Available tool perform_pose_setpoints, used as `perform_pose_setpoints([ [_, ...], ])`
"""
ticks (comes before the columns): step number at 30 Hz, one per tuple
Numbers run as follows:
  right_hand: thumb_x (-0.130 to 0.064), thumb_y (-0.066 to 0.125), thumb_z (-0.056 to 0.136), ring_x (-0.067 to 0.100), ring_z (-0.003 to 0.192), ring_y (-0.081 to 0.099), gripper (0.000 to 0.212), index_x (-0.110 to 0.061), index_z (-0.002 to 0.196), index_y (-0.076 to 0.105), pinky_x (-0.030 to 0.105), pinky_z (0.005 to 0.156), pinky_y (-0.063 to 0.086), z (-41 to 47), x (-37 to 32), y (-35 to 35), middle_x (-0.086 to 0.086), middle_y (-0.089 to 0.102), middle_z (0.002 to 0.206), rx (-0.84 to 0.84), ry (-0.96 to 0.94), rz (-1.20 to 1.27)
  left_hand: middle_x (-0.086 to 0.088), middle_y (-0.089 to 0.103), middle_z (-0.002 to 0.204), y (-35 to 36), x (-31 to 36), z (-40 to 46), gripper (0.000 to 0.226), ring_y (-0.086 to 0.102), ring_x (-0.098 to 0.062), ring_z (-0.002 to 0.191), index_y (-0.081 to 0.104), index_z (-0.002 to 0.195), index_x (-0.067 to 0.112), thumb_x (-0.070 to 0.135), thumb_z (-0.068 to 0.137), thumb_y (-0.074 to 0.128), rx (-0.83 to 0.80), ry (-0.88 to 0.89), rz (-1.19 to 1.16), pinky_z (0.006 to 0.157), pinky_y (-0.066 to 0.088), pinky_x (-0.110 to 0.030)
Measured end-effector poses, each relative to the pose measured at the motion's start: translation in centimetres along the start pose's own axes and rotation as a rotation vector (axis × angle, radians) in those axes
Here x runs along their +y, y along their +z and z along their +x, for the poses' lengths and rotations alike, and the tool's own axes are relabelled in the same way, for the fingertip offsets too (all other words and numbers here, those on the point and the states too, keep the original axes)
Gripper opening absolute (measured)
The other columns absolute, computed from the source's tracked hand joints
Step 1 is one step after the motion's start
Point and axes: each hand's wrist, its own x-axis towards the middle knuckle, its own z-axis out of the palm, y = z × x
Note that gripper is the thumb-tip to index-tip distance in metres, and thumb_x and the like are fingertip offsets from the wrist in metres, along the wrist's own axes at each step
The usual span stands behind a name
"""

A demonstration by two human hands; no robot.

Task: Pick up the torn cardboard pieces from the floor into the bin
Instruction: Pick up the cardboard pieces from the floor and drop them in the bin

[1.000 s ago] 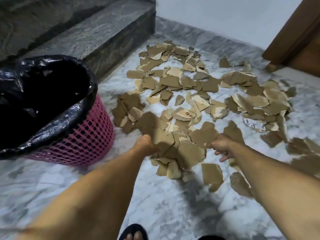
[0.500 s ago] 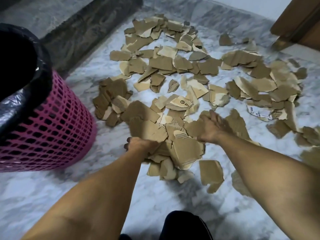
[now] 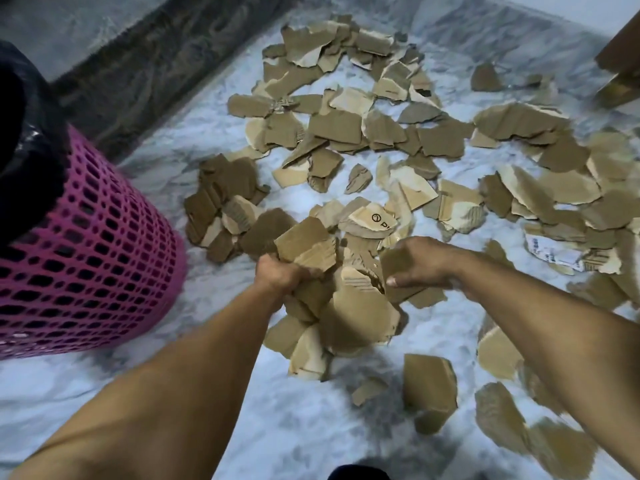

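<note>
Brown torn cardboard pieces lie scattered across the marble floor, from the near middle to the far right. My left hand is shut on a bunch of cardboard pieces at the near edge of the heap. My right hand grips another piece just to the right, thumb on top. More pieces hang and bunch between and below the two hands. The pink mesh bin with a black liner stands at the left, an arm's reach from my left hand.
A dark stone step runs along the far left behind the bin. A brown wooden door frame stands at the far right corner. Bare marble floor lies near me, and a dark foot shows at the bottom edge.
Both hands have closed around cardboard and drawn together, bunching the near pile. The view has tilted down and right, so the bin's opening is mostly out of frame.
</note>
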Motion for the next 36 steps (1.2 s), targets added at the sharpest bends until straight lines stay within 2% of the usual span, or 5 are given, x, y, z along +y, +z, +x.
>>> perform_pose_setpoints([
  [10, -0.054, 0.087, 0.055, 0.040, 0.146, 0.013, 0.136, -0.016, 0.153, 0.001, 0.050, 0.115, 0.026, 0.7, -5.8, 3.9, 0.015, -0.001, 0.159, 0.132, 0.127, 0.004, -0.012, 0.044, 0.144, -2.9, 1.7, 6.0, 0.121, 0.046, -0.030, 0.129, 0.035, 0.137, 0.020, 0.054, 0.036, 0.092, 0.134, 0.135, 0.266, 0.110, 0.038, -0.043],
  [20, -0.042, 0.094, 0.049, 0.026, 0.096, 0.066, 0.077, -0.009, 0.111, 0.062, 0.035, 0.086, 0.055, 2.8, -7.2, 1.9, 0.007, 0.069, 0.109, 0.106, 0.136, 0.169, -0.012, 0.029, 0.153, -4.9, 1.4, 8.0, 0.154, 0.029, -0.035, 0.141, 0.006, 0.146, 0.033, 0.080, 0.018, 0.077, 0.229, 0.228, 0.591, 0.111, 0.029, -0.053],
  [23, -0.045, 0.091, 0.054, 0.025, 0.089, 0.064, 0.060, -0.012, 0.097, 0.066, 0.037, 0.085, 0.054, 3.6, -6.9, -1.4, 0.003, 0.069, 0.098, 0.137, 0.109, 0.076, -0.013, 0.031, 0.153, -5.7, 0.9, 9.7, 0.157, 0.030, -0.033, 0.141, 0.015, 0.144, 0.030, 0.090, 0.009, 0.066, 0.330, 0.198, 0.526, 0.112, 0.030, -0.050],
  [28, -0.058, 0.080, 0.065, 0.032, 0.137, 0.030, 0.071, -0.018, 0.119, 0.057, 0.050, 0.107, 0.035, 5.5, -7.1, -4.2, 0.007, 0.034, 0.149, 0.192, 0.022, -0.218, -0.002, 0.041, 0.147, -5.5, 1.9, 8.7, 0.145, 0.036, -0.023, 0.137, 0.024, 0.144, 0.030, 0.079, 0.019, 0.079, 0.208, 0.229, 0.457, 0.113, 0.031, -0.046],
  [36, -0.050, 0.088, 0.055, 0.031, 0.121, 0.050, 0.096, -0.021, 0.136, 0.044, 0.042, 0.098, 0.045, 6.7, -7.2, -1.9, 0.005, 0.046, 0.135, 0.206, -0.056, -0.054, -0.014, 0.009, 0.151, -4.0, 2.7, 7.5, 0.144, 0.011, -0.038, 0.141, 0.008, 0.147, 0.019, 0.047, 0.035, 0.094, 0.184, 0.271, 0.650, 0.115, 0.024, -0.048],
])
